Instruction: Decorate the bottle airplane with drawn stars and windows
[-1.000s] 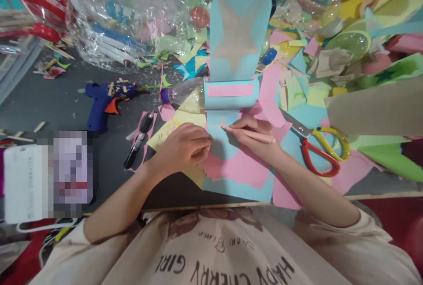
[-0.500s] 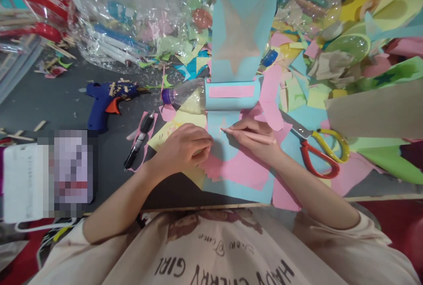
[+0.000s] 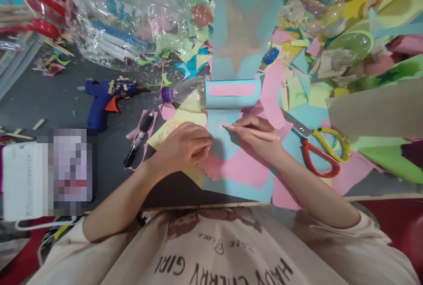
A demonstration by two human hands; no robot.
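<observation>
My right hand (image 3: 256, 137) is closed round a pale pink pencil (image 3: 261, 134), whose tip touches a light blue paper piece (image 3: 222, 144) lying on pink paper (image 3: 244, 168). My left hand (image 3: 183, 146) rests curled on the papers just left of the blue piece, pressing them down. Just beyond my hands lies a clear plastic bottle (image 3: 185, 95) with a purple cap, wrapped in blue paper bearing a pink strip (image 3: 231, 90). A tall blue sheet (image 3: 246, 20) with a star cut-out stands up behind it.
Red-and-yellow scissors (image 3: 319, 148) lie to the right, a black marker (image 3: 140, 139) and a blue glue gun (image 3: 105, 98) to the left. Clear plastic bags (image 3: 125, 16) and heaps of coloured paper scraps (image 3: 330, 56) crowd the far side. A white box (image 3: 23, 179) sits at left.
The pencil tip has shifted slightly up and right on the blue paper. My left hand has stayed in place.
</observation>
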